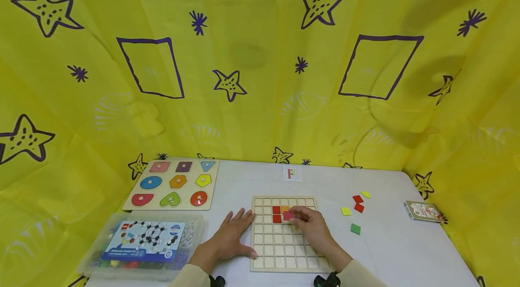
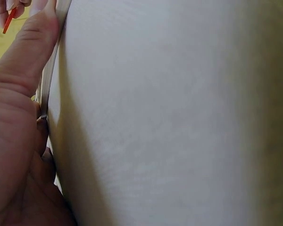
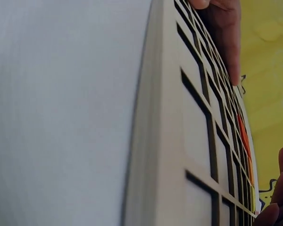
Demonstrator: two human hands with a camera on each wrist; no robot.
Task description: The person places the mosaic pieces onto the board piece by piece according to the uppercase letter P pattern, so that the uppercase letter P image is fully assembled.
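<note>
A wooden grid board (image 1: 284,251) lies on the white table. Spread along its left side is my left hand (image 1: 230,238), thumb and fingertips touching the frame. Over the upper part of the grid, my right hand (image 1: 316,229) pinches a red square tile (image 1: 287,215) between thumb and fingers. That tile also appears edge-on, a thin red tile (image 2: 9,21) in the left wrist view, apart from the board. Two red tiles (image 1: 276,210) and an orange tile (image 1: 285,209) sit in cells beside it; a yellow piece there is partly hidden by my right fingers.
Loose red, yellow and green tiles (image 1: 355,229) lie right of the board. Behind it is a small pattern card (image 1: 292,173). A shape puzzle (image 1: 172,194) and a clear molecular model kit box (image 1: 142,242) stand left. A small card box (image 1: 424,211) lies far right.
</note>
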